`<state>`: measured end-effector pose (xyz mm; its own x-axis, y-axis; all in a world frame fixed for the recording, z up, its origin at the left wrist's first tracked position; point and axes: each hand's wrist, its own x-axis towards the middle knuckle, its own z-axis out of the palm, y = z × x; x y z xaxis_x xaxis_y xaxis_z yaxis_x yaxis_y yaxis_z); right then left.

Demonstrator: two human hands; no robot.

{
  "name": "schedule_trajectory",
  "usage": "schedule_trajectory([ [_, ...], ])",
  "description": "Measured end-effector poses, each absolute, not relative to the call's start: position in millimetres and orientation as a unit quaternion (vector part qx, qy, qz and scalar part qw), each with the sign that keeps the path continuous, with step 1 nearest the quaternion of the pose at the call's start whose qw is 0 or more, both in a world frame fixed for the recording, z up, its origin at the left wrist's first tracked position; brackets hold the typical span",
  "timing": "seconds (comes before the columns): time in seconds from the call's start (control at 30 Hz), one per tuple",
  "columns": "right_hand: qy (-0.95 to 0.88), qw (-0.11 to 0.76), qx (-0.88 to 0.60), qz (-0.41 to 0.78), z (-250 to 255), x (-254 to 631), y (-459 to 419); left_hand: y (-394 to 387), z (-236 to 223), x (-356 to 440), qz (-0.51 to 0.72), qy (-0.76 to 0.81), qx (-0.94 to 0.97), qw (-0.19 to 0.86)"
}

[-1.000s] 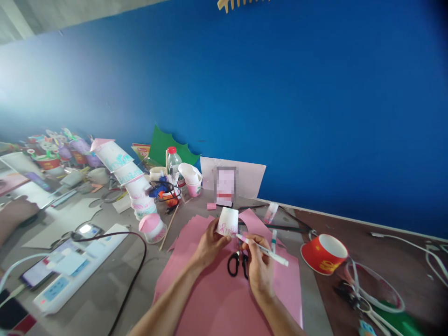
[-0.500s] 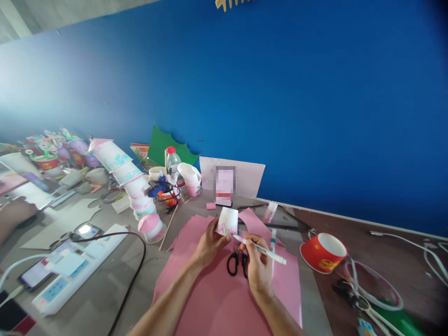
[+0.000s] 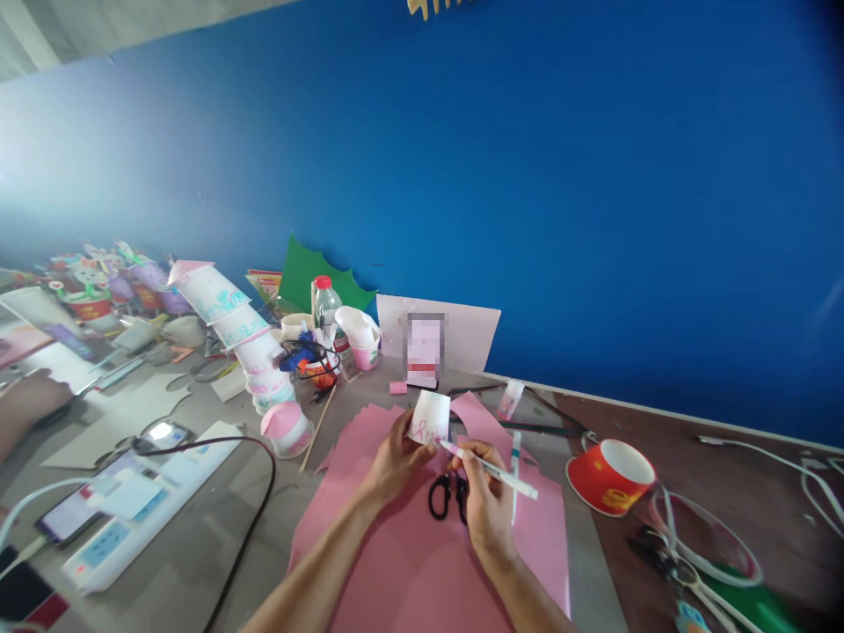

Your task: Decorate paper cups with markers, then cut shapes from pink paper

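A white paper cup (image 3: 432, 413) with pink drawn marks along its lower part is gripped in my left hand (image 3: 396, 457). My right hand (image 3: 488, 501) is closed around a white marker (image 3: 494, 472), whose pink tip end meets the cup's lower right edge. Beneath both hands lie pink paper sheets (image 3: 415, 563). Black-handled scissors (image 3: 439, 498) rest on them between my hands, the blades mostly hidden. Another marker (image 3: 515, 453), white with a green band, lies just beyond my right hand.
Left of the paper leans a stack of decorated paper cups (image 3: 254, 356). A red paper tub (image 3: 610, 479) stands on the right. A power strip (image 3: 125, 532), cables and another person's hand (image 3: 32, 400) are at the left. A phone (image 3: 424, 352) stands upright behind the cup.
The view has shifted very slightly. My hands keep nearly the same pose, the marker tip still at the cup's lower edge.
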<state>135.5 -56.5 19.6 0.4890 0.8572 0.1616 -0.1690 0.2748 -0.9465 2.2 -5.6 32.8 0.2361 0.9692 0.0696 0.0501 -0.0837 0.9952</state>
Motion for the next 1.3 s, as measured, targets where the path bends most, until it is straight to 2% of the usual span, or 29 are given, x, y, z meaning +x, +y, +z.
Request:
schedule_trajectory([
  [1.3, -0.306, 0.710, -0.522, 0.360, 23.8, 138.6, -55.5, -3.2, 24.4, -0.3, 0.453, 0.413, 0.583, 0.533],
])
